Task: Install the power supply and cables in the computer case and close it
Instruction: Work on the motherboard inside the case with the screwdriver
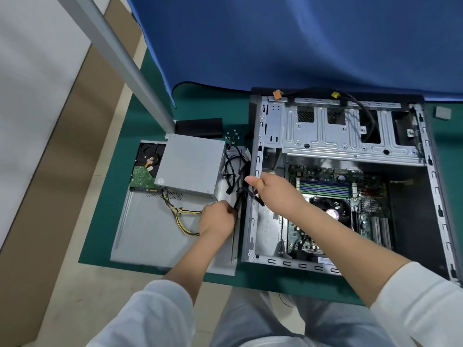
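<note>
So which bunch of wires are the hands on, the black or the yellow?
The black cables: both the left hand and right hand grip them. The yellow bundle lies untouched.

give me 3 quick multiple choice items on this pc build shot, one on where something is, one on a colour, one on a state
1. Where is the power supply?
A. mounted inside the computer case
B. outside the case, on the removed side panel to its left
C. in the person's lap

2. What colour is the mat under the parts?
A. green
B. red
C. white

3. What state is the computer case in?
A. closed with its panel on
B. open, motherboard showing
C. standing upright and sealed

Answers:
1 B, the grey box sits on the side panel beside the hard drive, left of the case.
2 A, green shows all round the panel and case.
3 B, the motherboard is in plain view, while the left hand and the right hand hold black cables at the case's left edge.
</note>
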